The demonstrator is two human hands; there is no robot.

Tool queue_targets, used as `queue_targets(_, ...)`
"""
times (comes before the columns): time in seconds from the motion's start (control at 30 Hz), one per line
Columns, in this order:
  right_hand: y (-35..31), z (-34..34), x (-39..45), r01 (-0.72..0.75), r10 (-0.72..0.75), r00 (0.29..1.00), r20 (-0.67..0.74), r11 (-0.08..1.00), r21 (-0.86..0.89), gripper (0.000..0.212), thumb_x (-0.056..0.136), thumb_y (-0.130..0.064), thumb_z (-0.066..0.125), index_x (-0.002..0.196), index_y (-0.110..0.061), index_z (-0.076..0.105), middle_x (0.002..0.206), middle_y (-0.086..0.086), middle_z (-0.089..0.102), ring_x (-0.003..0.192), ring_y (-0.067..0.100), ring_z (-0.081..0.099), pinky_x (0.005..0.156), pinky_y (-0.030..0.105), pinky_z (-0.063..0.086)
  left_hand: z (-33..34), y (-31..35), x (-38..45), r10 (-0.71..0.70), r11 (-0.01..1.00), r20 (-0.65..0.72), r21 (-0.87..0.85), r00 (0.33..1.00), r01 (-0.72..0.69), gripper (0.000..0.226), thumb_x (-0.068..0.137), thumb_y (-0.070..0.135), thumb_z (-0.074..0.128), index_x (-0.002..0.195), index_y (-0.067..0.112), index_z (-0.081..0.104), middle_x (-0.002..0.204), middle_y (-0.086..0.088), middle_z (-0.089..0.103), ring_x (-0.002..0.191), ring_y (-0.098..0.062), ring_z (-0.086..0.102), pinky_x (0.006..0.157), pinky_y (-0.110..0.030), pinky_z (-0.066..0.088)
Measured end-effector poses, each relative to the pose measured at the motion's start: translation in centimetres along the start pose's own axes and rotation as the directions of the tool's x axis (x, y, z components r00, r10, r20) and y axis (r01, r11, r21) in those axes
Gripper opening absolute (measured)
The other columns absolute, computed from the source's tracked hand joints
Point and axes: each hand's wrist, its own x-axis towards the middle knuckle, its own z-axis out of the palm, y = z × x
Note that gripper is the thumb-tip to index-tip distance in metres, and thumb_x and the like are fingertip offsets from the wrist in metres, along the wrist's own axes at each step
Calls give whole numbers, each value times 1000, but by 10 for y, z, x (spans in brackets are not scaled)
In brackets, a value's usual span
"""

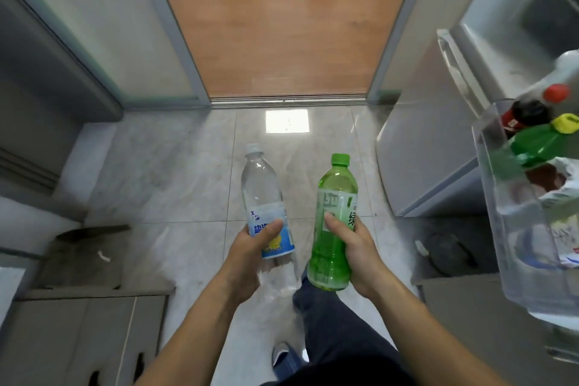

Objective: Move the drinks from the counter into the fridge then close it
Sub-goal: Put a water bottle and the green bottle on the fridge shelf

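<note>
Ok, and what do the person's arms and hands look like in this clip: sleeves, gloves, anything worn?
Both forearms are bare up to the bottom edge of the picture, with no sleeves showing. The left hand and right hand wear no gloves, and no rings, watch or wristband are visible. No markings can be made out.

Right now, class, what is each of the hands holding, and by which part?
The left hand grips the clear plastic bottle around its blue label; the right hand grips the green plastic bottle around its middle.
</note>
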Motion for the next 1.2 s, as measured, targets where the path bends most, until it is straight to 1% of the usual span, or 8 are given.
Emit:
queue_targets(0.17, -44, 9, 86, -4, 4, 1000, 1, 1000, 24, 42, 84, -35, 72, 121, -17, 63, 118, 20, 67, 110, 43, 64, 91, 61, 53, 13, 57, 70, -17, 1000, -40, 10, 999, 17, 79, 69, 61, 64, 129, 10, 59, 117, -17, 71, 107, -37, 67, 84, -46, 56)
queue_targets(0.27, -79, 8, 131, 2, -3, 1000, 18, 999, 45, 40, 85, -36, 70, 120, -17, 63, 117, 20, 68, 108, 42, 65, 89, 59, 55, 28, 96, 109, -16, 1000, -32, 22, 999, 17, 77, 65, 58, 67, 128, 14, 61, 113, -14, 73, 95, -29, 72, 68, -37, 58)
queue_targets(0.37, -115, 5, 174, 29, -30, 999, 12, 997, 77, 40, 86, -35, 69, 121, -16, 63, 116, 20, 68, 107, 42, 66, 88, 59, 56, 45, 132, 149, 12, 998, -32, 65, 999, -10, 68, 72, 53, 66, 127, 13, 60, 111, -14, 73, 95, -31, 72, 70, -38, 59)
queue_targets(0.63, -195, -13, 264, 106, -92, 988, -121, 987, 121, 37, 82, -37, 69, 114, -19, 68, 116, 22, 67, 107, 43, 65, 88, 57, 57, 101, 214, 260, 50, 984, 126, 163, 991, -70, 42, 80, 42, 67, 114, 17, 65, 103, -11, 76, 90, -27, 74, 75, -40, 62)
queue_targets(0.77, -242, -22, 300, 175, -140, 961, -238, 975, 136, 37, 76, -41, 74, 107, -22, 70, 106, 18, 70, 92, 34, 69, 71, 42, 60, 136, 258, 323, 38, 976, 241, 201, 970, -88, 46, 78, 42, 64, 116, 16, 64, 99, -12, 76, 83, -25, 74, 72, -42, 62)
queue_targets(1.0, -339, -28, 337, 380, -232, 804, -547, 908, 174, 31, 69, -37, 80, 96, -24, 73, 87, 10, 71, 77, 25, 68, 67, 38, 57, 216, 355, 412, -39, 960, 533, 255, 845, -116, 31, 77, 40, 71, 106, 29, 72, 103, -15, 74, 87, -30, 72, 71, -40, 60)
queue_targets(1.1, -370, -35, 337, 455, -239, 724, -647, 870, 188, 40, 71, -35, 78, 105, -17, 70, 90, 13, 70, 78, 27, 68, 70, 41, 57, 254, 387, 434, -80, 946, 634, 291, 769, -141, 52, 67, 47, 78, 112, 23, 70, 102, -15, 74, 87, -30, 73, 70, -40, 58)
queue_targets(1.2, -393, -46, 331, 508, -247, 644, -724, 846, 164, 49, 71, -33, 81, 112, -10, 66, 91, 13, 71, 78, 28, 68, 69, 41, 57, 296, 401, 449, -138, 932, 707, 330, 693, -151, 49, 69, 43, 78, 112, 22, 70, 100, -12, 75, 83, -27, 74, 69, -39, 59)
